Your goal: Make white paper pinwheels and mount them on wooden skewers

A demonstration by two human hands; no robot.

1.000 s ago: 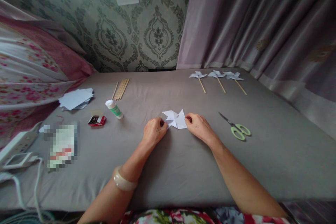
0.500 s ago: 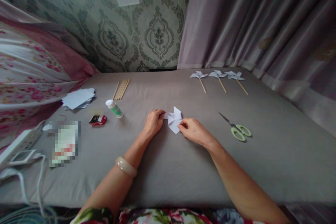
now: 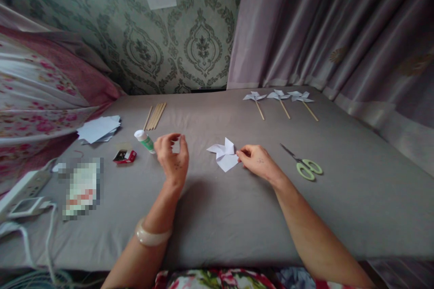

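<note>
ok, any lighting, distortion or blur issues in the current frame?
Head view: soft, uneven light, curtain darkening toward upper right; head view: soft shadow on grey cloth beside left hand; head view: wide-angle stretch toward edges; head view: pixelated patch hides detail at lower left; head view: paper pinwheel folds readable.

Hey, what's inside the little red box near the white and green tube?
The open red box holds small dark pieces, too small to identify. Its near wall and the upper pieces cover whatever lies deeper, so the bottom can't be seen.
</note>
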